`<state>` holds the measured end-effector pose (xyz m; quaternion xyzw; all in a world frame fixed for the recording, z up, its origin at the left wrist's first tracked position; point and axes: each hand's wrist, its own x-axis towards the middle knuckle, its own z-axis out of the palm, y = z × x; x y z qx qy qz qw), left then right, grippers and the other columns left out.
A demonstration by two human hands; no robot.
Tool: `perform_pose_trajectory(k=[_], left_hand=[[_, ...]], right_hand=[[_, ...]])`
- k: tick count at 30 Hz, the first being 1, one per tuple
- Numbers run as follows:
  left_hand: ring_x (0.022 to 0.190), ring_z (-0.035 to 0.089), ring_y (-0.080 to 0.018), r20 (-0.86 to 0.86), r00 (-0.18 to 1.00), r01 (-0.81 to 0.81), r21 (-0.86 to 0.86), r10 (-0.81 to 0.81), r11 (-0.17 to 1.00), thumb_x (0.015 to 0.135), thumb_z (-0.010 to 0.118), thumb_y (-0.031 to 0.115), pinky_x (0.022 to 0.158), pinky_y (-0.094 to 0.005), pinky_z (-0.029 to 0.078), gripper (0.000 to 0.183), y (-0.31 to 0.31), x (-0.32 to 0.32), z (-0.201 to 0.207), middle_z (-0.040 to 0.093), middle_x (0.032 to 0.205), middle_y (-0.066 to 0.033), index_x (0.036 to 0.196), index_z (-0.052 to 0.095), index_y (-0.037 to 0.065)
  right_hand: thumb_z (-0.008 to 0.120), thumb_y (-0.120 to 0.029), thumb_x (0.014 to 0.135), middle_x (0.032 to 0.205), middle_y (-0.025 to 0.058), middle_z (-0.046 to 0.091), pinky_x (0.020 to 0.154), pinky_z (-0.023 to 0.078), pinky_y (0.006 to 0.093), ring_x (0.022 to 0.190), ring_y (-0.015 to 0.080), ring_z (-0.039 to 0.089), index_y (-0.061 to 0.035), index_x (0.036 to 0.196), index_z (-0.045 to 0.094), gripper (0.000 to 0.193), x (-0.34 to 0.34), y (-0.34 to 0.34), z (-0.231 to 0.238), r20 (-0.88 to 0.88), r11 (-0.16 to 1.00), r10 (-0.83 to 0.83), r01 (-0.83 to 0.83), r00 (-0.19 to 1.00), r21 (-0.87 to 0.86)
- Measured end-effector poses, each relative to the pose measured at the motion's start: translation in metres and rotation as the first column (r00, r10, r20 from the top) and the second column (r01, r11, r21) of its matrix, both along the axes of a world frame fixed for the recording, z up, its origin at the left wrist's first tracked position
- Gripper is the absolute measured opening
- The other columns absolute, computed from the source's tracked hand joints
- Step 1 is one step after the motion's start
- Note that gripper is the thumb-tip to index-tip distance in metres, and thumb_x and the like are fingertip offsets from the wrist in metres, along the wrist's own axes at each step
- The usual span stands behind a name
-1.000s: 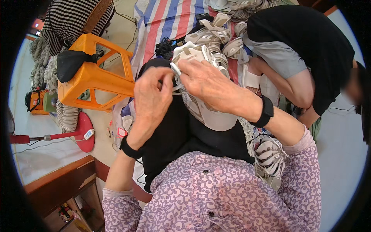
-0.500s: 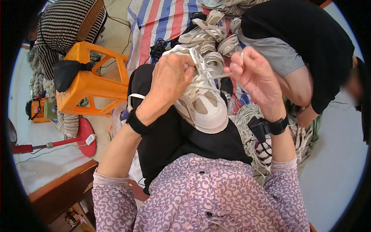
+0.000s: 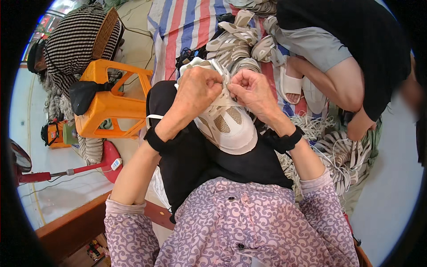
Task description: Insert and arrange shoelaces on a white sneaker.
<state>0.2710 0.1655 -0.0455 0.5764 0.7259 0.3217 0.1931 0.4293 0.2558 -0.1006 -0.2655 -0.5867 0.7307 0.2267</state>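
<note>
White-and-tan shoe [image 3: 233,137]: it is rested on the black trousers [image 3: 218,165], toe toward the patterned shirt [image 3: 231,218].
Pale lace [image 3: 226,103]: it is best pulled flat and evenly, the shoe being held steady.
Left hand [image 3: 197,90]: grip is curled closed over the shoe; what is pinched is hidden.
Right hand [image 3: 253,92]: thumb and fingertip are pressed together; the lace seems to be held.

Bright light, black fisheye rim
Glare beyond the orange plastic stool [image 3: 94,115]; blurred patch [image 3: 410,99] far to its right.
</note>
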Motion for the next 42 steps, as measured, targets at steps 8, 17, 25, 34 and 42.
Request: perform_pose_trajectory(k=[8,17,25,34,42], left_hand=[[0.058,0.060,-0.0219,-0.008,0.998,-0.059,-0.088,0.059,0.994,0.074,0.063,0.008,0.057,-0.0339,0.048,0.014,-0.002,0.000,0.006,0.062,0.062,-0.0149,0.080,0.071,-0.002],[0.055,0.058,-0.0123,-0.485,0.835,-0.190,0.187,0.259,0.964,0.081,0.064,0.007,0.056,-0.0279,0.048,0.012,-0.038,-0.092,0.039,0.060,0.060,-0.0083,0.088,0.071,0.000],[0.054,0.053,-0.0060,-0.350,0.715,-0.617,0.089,0.605,0.781,0.087,0.065,0.014,0.051,-0.0235,0.043,0.018,-0.186,-0.193,0.029,0.058,0.060,-0.0025,0.089,0.069,-0.004],[0.051,0.047,-0.0031,0.050,0.750,-0.658,-0.045,0.660,0.751,0.091,0.065,0.011,0.047,-0.0193,0.035,0.015,-0.193,-0.172,-0.019,0.055,0.062,0.0034,0.095,0.069,-0.004],[0.059,0.053,-0.0039,-0.042,0.721,-0.687,0.094,0.692,0.721,0.091,0.067,0.013,0.053,-0.0200,0.041,0.015,-0.237,-0.230,-0.019,0.058,0.065,0.0025,0.096,0.070,-0.001]], right_hand=[[0.066,-0.009,0.094,0.073,-0.0012,0.062,0.052,0.038,0.0174,0.058,0.0027,0.049,-0.0046,0.090,0.062,0.007,0.013,0.033,0.019,-0.149,0.987,0.065,-0.086,0.987,-0.139],[0.068,-0.011,0.092,0.074,-0.0035,0.060,0.058,0.041,0.0189,0.063,0.0021,0.051,-0.0044,0.091,0.065,0.008,-0.012,0.145,0.047,-0.157,0.934,-0.043,0.095,0.987,0.345],[0.069,-0.011,0.082,0.086,0.0109,0.063,0.080,0.047,0.0382,0.086,0.0272,0.060,-0.0002,0.086,0.065,0.012,-0.004,0.027,0.056,-0.007,0.598,0.091,-0.049,0.996,0.800],[0.068,-0.001,0.081,0.084,0.0103,0.057,0.078,0.042,0.0370,0.084,0.0280,0.053,0.0011,0.085,0.058,0.011,-0.007,-0.004,0.055,0.247,0.573,0.148,-0.286,0.958,0.768],[0.065,-0.002,0.082,0.073,0.0084,0.054,0.073,0.042,0.0343,0.075,0.0221,0.054,0.0010,0.084,0.057,0.008,-0.020,0.016,0.070,0.326,0.579,0.171,-0.362,0.930,0.730]])
